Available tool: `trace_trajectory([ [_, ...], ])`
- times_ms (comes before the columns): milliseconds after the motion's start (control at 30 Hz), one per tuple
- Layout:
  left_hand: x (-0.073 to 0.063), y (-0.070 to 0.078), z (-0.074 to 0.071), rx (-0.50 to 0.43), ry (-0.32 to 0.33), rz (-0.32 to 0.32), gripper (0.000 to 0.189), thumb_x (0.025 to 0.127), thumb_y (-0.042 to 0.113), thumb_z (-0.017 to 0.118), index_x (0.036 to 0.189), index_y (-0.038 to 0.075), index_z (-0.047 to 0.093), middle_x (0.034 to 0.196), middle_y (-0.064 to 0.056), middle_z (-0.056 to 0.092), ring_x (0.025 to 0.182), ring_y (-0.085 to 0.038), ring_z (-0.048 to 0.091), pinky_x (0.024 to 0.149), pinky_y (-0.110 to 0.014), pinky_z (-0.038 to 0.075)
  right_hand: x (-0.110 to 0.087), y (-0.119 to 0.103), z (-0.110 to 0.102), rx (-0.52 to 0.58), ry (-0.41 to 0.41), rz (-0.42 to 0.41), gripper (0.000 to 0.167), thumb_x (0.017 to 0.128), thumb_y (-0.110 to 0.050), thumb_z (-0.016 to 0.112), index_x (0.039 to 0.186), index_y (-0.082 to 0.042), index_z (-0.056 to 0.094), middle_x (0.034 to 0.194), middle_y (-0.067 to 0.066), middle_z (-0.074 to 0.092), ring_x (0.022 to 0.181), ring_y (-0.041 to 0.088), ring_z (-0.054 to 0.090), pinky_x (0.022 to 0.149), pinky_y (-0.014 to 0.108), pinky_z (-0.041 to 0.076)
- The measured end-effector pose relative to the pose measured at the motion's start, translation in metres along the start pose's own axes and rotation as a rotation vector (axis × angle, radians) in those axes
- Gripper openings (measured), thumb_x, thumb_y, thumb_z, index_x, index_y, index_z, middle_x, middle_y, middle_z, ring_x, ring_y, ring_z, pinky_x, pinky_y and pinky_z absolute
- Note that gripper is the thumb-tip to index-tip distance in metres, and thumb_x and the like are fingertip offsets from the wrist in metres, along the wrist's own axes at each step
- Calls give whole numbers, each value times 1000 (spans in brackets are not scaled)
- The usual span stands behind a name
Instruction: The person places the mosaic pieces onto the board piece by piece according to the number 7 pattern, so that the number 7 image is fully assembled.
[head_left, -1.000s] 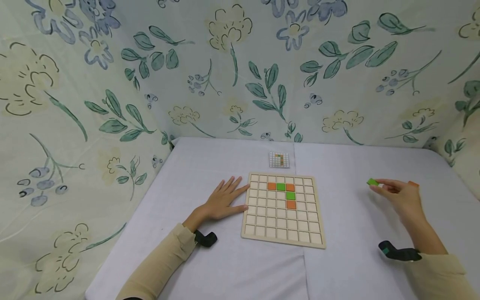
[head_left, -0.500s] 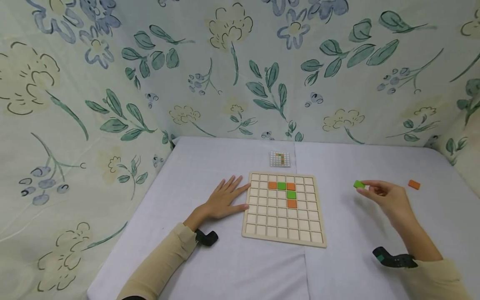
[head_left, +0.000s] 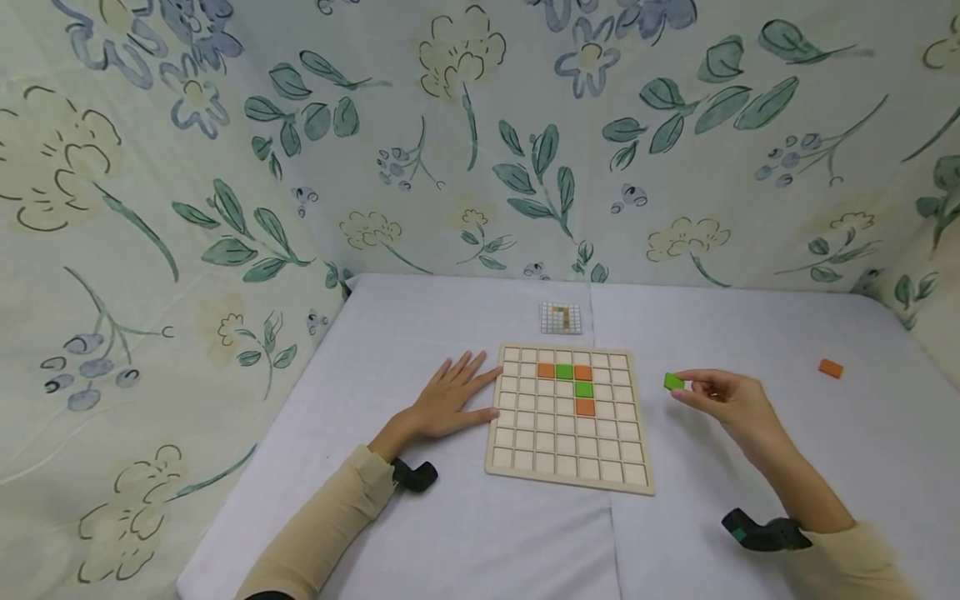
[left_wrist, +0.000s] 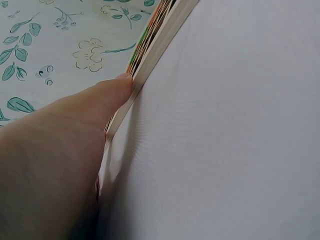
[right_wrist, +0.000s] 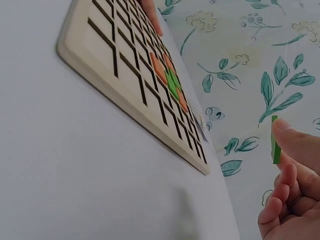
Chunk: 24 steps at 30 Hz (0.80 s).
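Note:
A wooden grid board (head_left: pixel 555 433) lies mid-table, with orange and green square tiles set in an angled line of its cells; one is a green tile (head_left: pixel 583 389). Fingers spread, my left hand (head_left: pixel 444 402) lies on the cloth at the board's left edge. In the left wrist view its thumb (left_wrist: pixel 112 92) touches the board's side. To the right of the board, my right hand (head_left: pixel 731 404) pinches a green tile (head_left: pixel 673 381) between thumb and fingers above the table. The right wrist view shows this green tile (right_wrist: pixel 275 140) edge-on, the other fingers curled below.
A loose orange tile (head_left: pixel 831 368) lies on the cloth at the far right. Behind the board is a small card (head_left: pixel 560 318) printed with a grid and a coloured pattern. A floral curtain (head_left: pixel 465 150) hangs behind the white-covered table (head_left: pixel 420 533).
My right hand has carried the green tile leftward toward the board, uncovering the loose orange tile behind it. My left hand and the tiles on the board stay put.

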<state>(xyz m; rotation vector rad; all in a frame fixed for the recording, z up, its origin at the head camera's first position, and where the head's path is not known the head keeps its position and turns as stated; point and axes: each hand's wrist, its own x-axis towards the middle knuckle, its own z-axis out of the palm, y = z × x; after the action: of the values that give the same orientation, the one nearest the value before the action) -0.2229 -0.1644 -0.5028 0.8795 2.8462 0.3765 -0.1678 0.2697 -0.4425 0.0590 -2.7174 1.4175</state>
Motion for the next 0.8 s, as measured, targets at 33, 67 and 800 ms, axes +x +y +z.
trace_trajectory([
  [33,0,0,0,-1,1,0,80,96,74,33,161,33,12,167,-2,-2,152,-24,-9,119,-47,-8,-1,-2,3,3,-7,-9,45,90,-27,77,120,5,67,83,7,52,74,13,45,52,26,40],
  [67,0,0,0,0,1,0,80,95,74,32,161,34,12,167,-2,-2,152,-24,-9,119,-47,-8,-1,-4,6,5,-13,-24,44,90,-26,77,119,6,67,83,7,51,73,13,45,52,26,39],
  [800,-1,3,-1,2,28,8,79,96,71,36,161,30,17,167,-5,4,152,-28,-3,119,-51,-3,-5,-25,66,144,-229,-81,31,83,-9,81,108,6,71,72,4,48,65,12,44,53,22,36],
])
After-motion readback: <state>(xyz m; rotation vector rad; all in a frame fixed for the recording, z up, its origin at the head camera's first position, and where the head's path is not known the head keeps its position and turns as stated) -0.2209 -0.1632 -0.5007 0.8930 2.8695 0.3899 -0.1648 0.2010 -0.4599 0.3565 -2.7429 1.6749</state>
